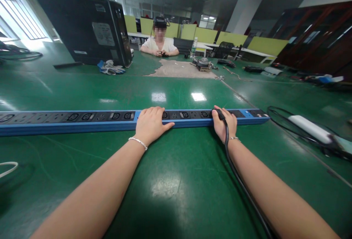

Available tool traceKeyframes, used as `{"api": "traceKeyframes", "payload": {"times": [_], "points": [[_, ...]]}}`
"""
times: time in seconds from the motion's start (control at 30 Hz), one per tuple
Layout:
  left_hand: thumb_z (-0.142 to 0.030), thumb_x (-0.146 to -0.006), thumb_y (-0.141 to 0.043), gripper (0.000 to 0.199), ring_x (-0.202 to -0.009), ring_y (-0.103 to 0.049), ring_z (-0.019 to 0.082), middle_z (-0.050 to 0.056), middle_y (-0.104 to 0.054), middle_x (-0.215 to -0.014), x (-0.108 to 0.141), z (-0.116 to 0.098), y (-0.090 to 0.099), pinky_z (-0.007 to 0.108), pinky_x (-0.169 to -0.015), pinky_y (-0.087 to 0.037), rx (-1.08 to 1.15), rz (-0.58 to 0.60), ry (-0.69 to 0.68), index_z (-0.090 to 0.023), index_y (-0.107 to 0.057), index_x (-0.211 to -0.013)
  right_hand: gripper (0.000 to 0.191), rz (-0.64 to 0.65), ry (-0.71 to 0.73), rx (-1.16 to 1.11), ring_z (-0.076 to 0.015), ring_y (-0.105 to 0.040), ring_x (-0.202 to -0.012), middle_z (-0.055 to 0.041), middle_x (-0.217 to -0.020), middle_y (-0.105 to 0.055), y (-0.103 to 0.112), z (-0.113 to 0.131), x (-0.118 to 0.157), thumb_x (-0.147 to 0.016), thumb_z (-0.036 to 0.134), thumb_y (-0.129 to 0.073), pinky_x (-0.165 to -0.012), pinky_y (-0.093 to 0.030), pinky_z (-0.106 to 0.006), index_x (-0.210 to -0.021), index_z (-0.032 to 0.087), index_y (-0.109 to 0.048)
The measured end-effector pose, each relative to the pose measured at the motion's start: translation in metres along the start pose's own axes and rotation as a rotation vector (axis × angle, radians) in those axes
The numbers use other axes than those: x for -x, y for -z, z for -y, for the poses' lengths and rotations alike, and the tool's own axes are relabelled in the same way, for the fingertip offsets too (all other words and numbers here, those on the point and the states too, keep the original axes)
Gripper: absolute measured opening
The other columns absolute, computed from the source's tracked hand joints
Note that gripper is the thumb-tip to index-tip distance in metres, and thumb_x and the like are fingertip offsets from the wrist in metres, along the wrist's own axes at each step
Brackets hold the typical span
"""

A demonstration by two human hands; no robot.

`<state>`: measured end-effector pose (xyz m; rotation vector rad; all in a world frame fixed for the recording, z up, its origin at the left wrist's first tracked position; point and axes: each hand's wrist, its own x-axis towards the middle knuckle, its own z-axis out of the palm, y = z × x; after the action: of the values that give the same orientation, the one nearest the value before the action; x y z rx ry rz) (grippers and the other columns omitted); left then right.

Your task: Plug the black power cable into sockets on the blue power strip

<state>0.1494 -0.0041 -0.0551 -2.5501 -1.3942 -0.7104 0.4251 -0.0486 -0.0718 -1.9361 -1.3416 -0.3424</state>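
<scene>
A long blue power strip (pixel 192 123) with black sockets lies crosswise on the green table. My left hand (pixel 150 124) grips it near the middle, fingers over its top and far edge, thumb along the front side. Farther right, my right hand (pixel 227 123) is closed around a black power plug (pixel 219 113) at the strip's socket face. From the plug a thick black cable (pixel 233 165) runs down toward me beside my right forearm. How deep the plug sits in a socket is hidden by my fingers.
A black computer case (pixel 82 29) stands at the back left, with gloves (pixel 110 67) by it. Across the green table (pixel 176 92) sits another person (pixel 159 42). At right lie a white power strip (pixel 310 128) and looped black cables (pixel 277 119).
</scene>
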Motion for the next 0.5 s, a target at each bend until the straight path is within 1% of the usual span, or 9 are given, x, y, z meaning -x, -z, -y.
{"api": "traceKeyframes", "payload": {"times": [0.1,0.2,0.27,0.33,0.4,0.5], "points": [[-0.057,-0.078,-0.051,0.059,-0.11,-0.051,0.028,0.013,-0.059,-0.116,0.0,0.0,0.0,0.041,-0.094,-0.033,0.016,0.006,0.001,-0.014,-0.052,-0.119,0.039,-0.027,-0.002,-0.097,-0.0228,-0.054,-0.112,-0.0078,-0.111,-0.066,0.001,0.0,-0.003,-0.086,0.045,-0.04,-0.104,-0.026,-0.048,-0.104,0.022,-0.066],[-0.058,-0.078,-0.05,0.06,-0.111,-0.05,0.028,0.013,-0.059,-0.117,0.0,0.0,-0.001,0.041,-0.094,-0.033,0.021,0.006,0.003,-0.015,-0.052,-0.12,0.046,-0.138,-0.084,-0.307,-0.0215,-0.059,-0.104,-0.01,-0.108,-0.067,0.005,0.006,-0.003,-0.088,0.047,-0.035,-0.098,-0.037,-0.042,-0.107,0.017,-0.064],[-0.059,-0.078,-0.05,0.06,-0.111,-0.05,0.028,0.013,-0.059,-0.117,0.0,0.001,-0.001,0.041,-0.095,-0.033,0.019,0.003,0.002,-0.015,-0.052,-0.12,0.05,-0.168,-0.12,-0.425,-0.0205,-0.061,-0.1,-0.0107,-0.106,-0.068,0.006,0.017,0.001,-0.089,0.049,-0.033,-0.092,-0.043,-0.038,-0.11,0.015,-0.063],[-0.059,-0.078,-0.05,0.061,-0.11,-0.051,0.028,0.013,-0.059,-0.117,0.0,0.001,-0.001,0.041,-0.094,-0.033,0.015,0.0,0.001,-0.015,-0.052,-0.119,0.047,-0.082,-0.066,-0.459,-0.0208,-0.061,-0.1,-0.0085,-0.104,-0.069,0.005,0.034,0.007,-0.088,0.049,-0.036,-0.092,-0.043,-0.038,-0.107,0.018,-0.064],[-0.059,-0.078,-0.05,0.061,-0.11,-0.051,0.028,0.013,-0.059,-0.116,0.0,0.001,-0.002,0.041,-0.094,-0.033,0.011,-0.004,0.001,-0.014,-0.052,-0.119,0.04,0.039,0.034,-0.434,-0.0221,-0.058,-0.106,-0.005,-0.106,-0.068,-0.001,0.056,0.015,-0.086,0.049,-0.04,-0.097,-0.038,-0.041,-0.101,0.023,-0.067],[-0.059,-0.078,-0.05,0.06,-0.109,-0.051,0.028,0.013,-0.06,-0.114,0.0,0.001,-0.002,0.04,-0.095,-0.033,0.01,-0.015,-0.002,-0.014,-0.053,-0.118,0.036,0.154,0.086,-0.401,-0.0224,-0.056,-0.109,-0.0027,-0.108,-0.068,-0.012,0.09,0.024,-0.086,0.047,-0.042,-0.103,-0.03,-0.044,-0.1,0.026,-0.067]]}}
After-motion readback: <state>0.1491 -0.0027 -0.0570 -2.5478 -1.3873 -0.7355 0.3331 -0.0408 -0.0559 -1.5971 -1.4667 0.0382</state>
